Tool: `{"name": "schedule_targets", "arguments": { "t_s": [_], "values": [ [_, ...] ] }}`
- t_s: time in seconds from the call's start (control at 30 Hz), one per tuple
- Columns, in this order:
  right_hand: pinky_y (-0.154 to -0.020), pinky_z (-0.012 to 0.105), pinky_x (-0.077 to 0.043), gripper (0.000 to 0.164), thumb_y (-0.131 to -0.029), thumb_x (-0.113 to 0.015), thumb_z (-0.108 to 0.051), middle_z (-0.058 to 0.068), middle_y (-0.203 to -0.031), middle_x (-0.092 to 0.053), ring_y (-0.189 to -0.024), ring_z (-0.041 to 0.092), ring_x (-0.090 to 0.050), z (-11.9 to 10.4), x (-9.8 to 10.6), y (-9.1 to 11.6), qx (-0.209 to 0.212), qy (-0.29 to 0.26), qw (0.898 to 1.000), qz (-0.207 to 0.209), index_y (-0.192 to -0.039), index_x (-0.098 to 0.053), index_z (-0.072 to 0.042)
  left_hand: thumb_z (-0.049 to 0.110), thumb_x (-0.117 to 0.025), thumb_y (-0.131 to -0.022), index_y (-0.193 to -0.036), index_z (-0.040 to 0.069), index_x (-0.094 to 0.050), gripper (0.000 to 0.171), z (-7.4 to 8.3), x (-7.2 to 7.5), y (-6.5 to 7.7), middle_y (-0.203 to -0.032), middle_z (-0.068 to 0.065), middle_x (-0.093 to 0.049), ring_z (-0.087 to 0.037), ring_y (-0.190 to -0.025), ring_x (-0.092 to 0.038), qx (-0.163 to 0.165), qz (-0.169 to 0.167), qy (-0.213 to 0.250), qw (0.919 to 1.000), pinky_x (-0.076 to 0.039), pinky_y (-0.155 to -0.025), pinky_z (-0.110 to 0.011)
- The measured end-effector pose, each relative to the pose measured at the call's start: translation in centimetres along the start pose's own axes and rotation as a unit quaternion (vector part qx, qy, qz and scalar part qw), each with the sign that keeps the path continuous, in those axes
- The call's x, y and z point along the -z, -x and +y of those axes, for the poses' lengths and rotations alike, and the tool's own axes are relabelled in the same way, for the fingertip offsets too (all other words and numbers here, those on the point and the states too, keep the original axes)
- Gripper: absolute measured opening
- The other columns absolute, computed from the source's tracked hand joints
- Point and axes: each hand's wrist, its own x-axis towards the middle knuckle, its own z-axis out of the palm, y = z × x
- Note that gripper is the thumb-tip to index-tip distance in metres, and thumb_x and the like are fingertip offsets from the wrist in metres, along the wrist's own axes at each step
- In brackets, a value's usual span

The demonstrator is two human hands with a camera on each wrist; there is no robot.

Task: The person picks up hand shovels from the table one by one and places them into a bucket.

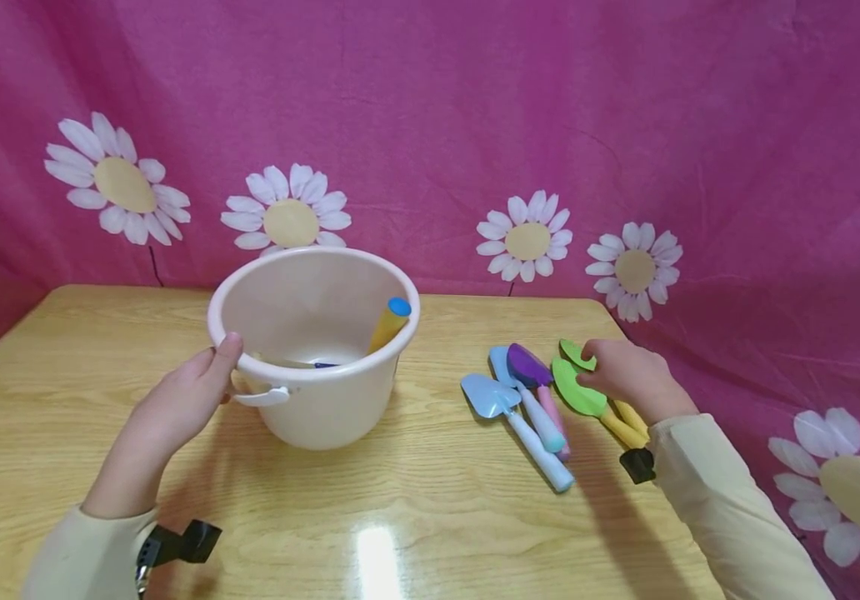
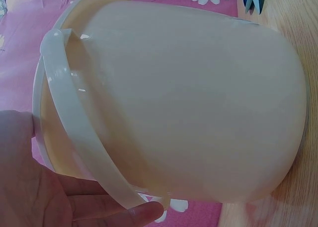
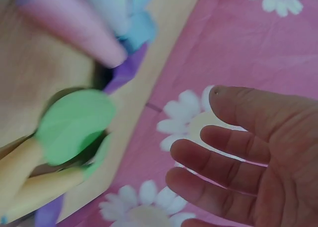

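Observation:
My left hand [image 1: 184, 407] holds a cream plastic bucket [image 1: 332, 412] at the rim, thumb over the edge and fingers beside the bucket's handle [image 2: 74, 113]. Inside the bucket leans a yellow tool handle with a blue end [image 1: 387, 327]; the rest of that tool is hidden by the wall. On the right, my right hand [image 1: 634, 379] hovers over two green trowels with yellow handles, the nearer green trowel [image 1: 577, 392] partly under the fingers in the head view. From the right wrist, the hand shows spread, slightly bent fingers [image 3: 213, 162] with nothing between them.
Left of the green trowels lie a light blue trowel [image 1: 492, 396], a blue trowel [image 1: 501, 364] and a purple trowel with a pink handle [image 1: 527, 364], partly overlapping. A pink cloth [image 1: 430, 125] with daisies hangs behind the wooden table [image 1: 310, 517].

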Motion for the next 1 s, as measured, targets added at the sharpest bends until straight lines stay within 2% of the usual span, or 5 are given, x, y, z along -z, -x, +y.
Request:
{"name": "schedule_targets", "arguments": {
  "t_s": [0.27,0.43,0.53,0.67,1.0],
  "values": [
    [-0.065,0.049,-0.042,0.039,-0.077,-0.066,-0.022,0.015,-0.092,-0.06,-0.08,0.029,-0.054,4.1,-3.1,0.6,-0.026,-0.013,0.999,-0.032,-0.105,-0.057,0.003,0.05,-0.013,-0.095,-0.124,-0.003,-0.04,0.066,0.0,0.0,0.1,-0.096,-0.022,-0.052,-0.035,-0.088,-0.049,0.008,0.0,0.0,1.0,-0.04,-0.067,-0.049],
    [-0.067,0.051,-0.044,0.036,-0.078,-0.064,-0.019,0.022,-0.096,-0.059,-0.08,0.032,-0.056,6.5,-5.1,1.0,-0.042,-0.015,0.999,-0.017,-0.102,-0.056,0.007,0.051,-0.012,-0.094,-0.123,-0.003,-0.041,0.067,0.0,-0.1,0.2,-0.096,-0.022,-0.053,-0.035,-0.089,-0.049,0.014,0.003,-0.002,0.9999,-0.04,-0.067,-0.048],
    [-0.063,0.046,-0.044,0.023,-0.078,-0.061,-0.015,0.017,-0.083,-0.058,-0.07,0.028,-0.053,7.6,-6.1,1.2,-0.048,-0.026,0.998,0.004,-0.091,-0.057,0.004,0.051,-0.013,-0.094,-0.122,-0.002,-0.042,0.067,0.1,-0.1,0.2,-0.096,-0.022,-0.053,-0.035,-0.089,-0.049,0.014,0.006,-0.003,0.9999,-0.04,-0.066,-0.048],
    [-0.057,0.039,-0.039,0.014,-0.077,-0.059,-0.014,0.008,-0.07,-0.051,-0.062,0.023,-0.046,8.4,-7.2,1.4,-0.063,-0.047,0.997,0.028,-0.08,-0.056,0.0,0.052,-0.013,-0.094,-0.122,-0.002,-0.042,0.067,0.1,0.0,0.2,-0.096,-0.022,-0.053,-0.035,-0.089,-0.049,0.012,0.011,-0.003,0.9999,-0.04,-0.066,-0.048],
    [-0.052,0.035,-0.034,0.018,-0.079,-0.055,-0.016,0.008,-0.062,-0.043,-0.057,0.023,-0.043,8.8,-8.7,-0.4,-0.103,-0.053,0.992,0.054,-0.068,-0.046,-0.005,0.051,-0.012,-0.095,-0.12,-0.004,-0.044,0.068,0.2,-0.1,-0.2,-0.098,-0.023,-0.054,-0.034,-0.088,-0.051,0.008,0.014,-0.006,0.9999,-0.04,-0.069,-0.048]
  ]
}}
